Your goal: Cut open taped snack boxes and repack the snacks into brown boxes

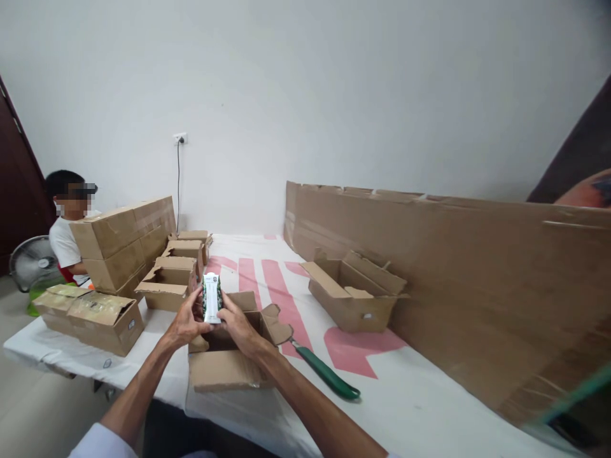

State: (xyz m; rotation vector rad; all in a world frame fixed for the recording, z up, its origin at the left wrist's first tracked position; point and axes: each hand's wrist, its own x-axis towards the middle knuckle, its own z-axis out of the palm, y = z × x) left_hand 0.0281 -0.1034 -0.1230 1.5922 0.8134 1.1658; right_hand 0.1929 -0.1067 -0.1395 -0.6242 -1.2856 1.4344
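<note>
A small white packet with green patterned edges point(211, 298) is held upright between my two hands. My left hand point(188, 321) grips its left side, and my right hand point(237, 323) has its fingers and thumb on the lower right. Directly beneath them is an open cardboard box point(225, 371) with its flaps spread; my hands and forearm cover much of its inside. A tool with a green handle point(329, 375) lies on the table to the right of this box, its far end by a torn flap.
Another open box point(351, 312) stands right, before a tall cardboard panel point(443, 254). Open boxes point(165, 298) line up at the left, beside stacked closed boxes point(117, 245). A taped box point(102, 331) lies near the table's left edge. A person point(64, 235) and a fan point(33, 262) are beyond.
</note>
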